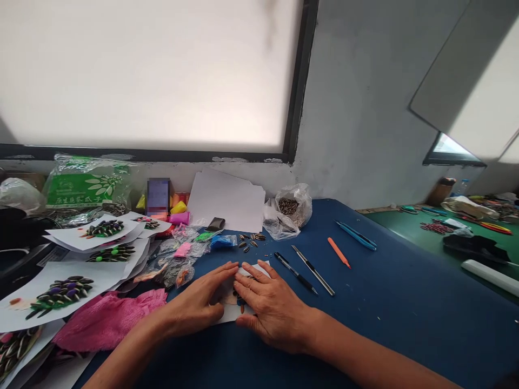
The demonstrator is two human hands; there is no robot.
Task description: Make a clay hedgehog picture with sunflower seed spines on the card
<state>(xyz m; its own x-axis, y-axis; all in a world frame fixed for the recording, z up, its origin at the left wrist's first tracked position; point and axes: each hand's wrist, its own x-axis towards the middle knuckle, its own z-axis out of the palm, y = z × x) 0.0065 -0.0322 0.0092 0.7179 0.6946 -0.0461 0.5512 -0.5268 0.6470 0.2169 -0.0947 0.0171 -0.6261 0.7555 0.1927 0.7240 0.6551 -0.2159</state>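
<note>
A small sheet of white paper (231, 313) lies on the blue table in front of me. My right hand (270, 302) rests flat over it, fingers stretched across a picture made with sunflower seeds, most of which it hides. My left hand (198, 300) sits at the paper's left side, its fingers extended towards the top edge and its thumb apart near the lower left. Just beyond the fingertips are several loose sunflower seeds (253, 237). To the right of my hands lie a black pen (295, 273), a slim metal-and-black craft knife (313, 270) and an orange marker (339, 253).
Blue tweezers (356, 235) lie farther right. Behind stand a plastic bag of seeds (288, 206) and white sheets (227, 200). Packets of coloured clay (223, 241), a pink cloth (111, 321) and finished seed pictures (65, 294) crowd the left. A green table (409, 229) adjoins at right.
</note>
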